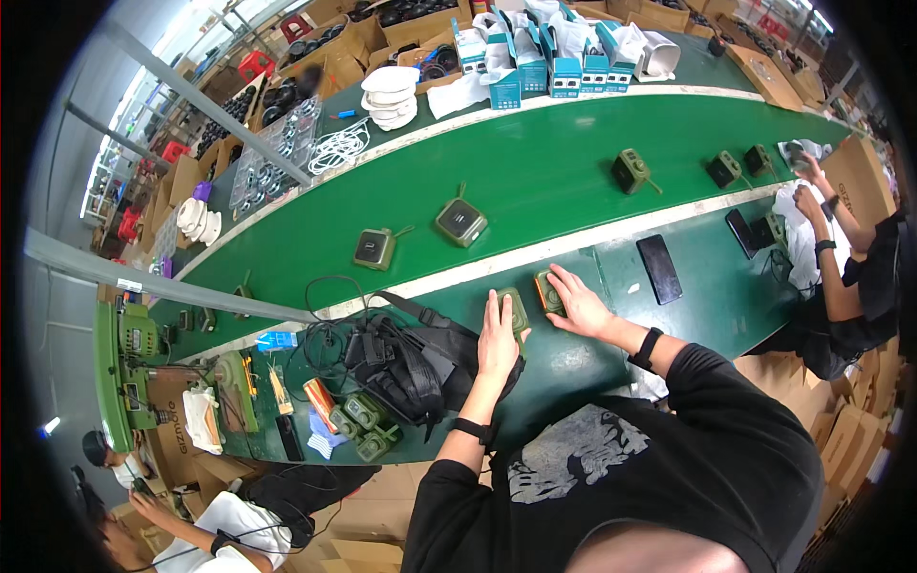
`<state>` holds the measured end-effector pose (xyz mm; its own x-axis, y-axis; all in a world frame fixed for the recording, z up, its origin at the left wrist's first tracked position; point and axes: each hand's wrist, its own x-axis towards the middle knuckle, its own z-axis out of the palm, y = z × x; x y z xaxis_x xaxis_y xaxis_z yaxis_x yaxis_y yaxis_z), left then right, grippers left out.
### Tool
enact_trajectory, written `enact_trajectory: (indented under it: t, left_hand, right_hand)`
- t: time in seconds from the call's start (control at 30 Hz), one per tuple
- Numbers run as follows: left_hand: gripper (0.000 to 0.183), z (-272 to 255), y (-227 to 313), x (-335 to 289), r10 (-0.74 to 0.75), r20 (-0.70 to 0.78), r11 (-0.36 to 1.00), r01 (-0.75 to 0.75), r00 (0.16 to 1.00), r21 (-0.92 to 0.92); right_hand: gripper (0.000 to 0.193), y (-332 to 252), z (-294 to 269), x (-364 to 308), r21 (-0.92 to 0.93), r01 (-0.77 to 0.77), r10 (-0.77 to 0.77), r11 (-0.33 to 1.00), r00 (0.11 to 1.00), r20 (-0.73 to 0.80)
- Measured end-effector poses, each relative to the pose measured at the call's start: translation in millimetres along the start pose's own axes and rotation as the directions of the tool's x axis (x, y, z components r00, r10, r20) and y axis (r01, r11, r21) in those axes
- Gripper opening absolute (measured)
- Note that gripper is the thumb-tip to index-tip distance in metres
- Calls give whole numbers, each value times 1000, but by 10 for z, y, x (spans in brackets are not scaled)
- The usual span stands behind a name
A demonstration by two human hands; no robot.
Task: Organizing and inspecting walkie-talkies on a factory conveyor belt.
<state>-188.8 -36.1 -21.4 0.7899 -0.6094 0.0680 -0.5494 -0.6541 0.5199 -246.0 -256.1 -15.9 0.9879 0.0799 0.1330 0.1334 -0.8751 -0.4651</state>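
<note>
On the green bench in front of me are two small olive-green boxes that look like portable speakers. My left hand (497, 342) is closed around the left side of one speaker (519, 309), its fingers lying along the edge. My right hand (581, 306) holds the other speaker (547, 294), which has an orange edge, with fingers over its top and right side. A narrow gap separates the two boxes. Left of my left hand lies a black bag (406, 361) with straps and cables. A black phone (659, 269) rests to the right of my right hand.
Beyond the bench runs a green conveyor belt (544, 143) carrying several similar speakers (461, 222). More green units (363, 420) are clustered at left, near a green drill press (134, 358). Teal boxes (565, 76) stand behind the belt. Co-workers sit at right and lower left.
</note>
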Motion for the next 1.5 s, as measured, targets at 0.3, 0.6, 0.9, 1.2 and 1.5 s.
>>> enact_trajectory:
  t: [0.3, 0.6, 0.9, 1.2, 1.5]
  left_hand:
    - [86, 11, -5, -7, -2, -4, 1000, 2, 1000, 0]
    - [83, -16, 13, -13, -29, 35, 999, 30, 999, -24]
    - [84, -15, 26, 11, 26, -26, 1000, -25, 999, 6]
    - [84, 73, -6, 181, 19, 12, 999, -18, 1000, -32]
    - [81, 186, 9, 356, 23, -28, 999, -24, 999, -47]
  right_hand:
    - [82, -13, -22, 7, -3, 4, -4, 1000, 1000, -1]
    - [82, -28, -28, 5, 6, -9, 8, 1000, 1000, 14]
    - [81, 6, 12, 7, -7, -39, 38, 999, 998, -56]
    - [82, 696, -183, 743, 190, -80, 121, 978, 969, -217]
    - [69, 1529, -197, 1719, -181, -330, 215, 927, 859, -465]
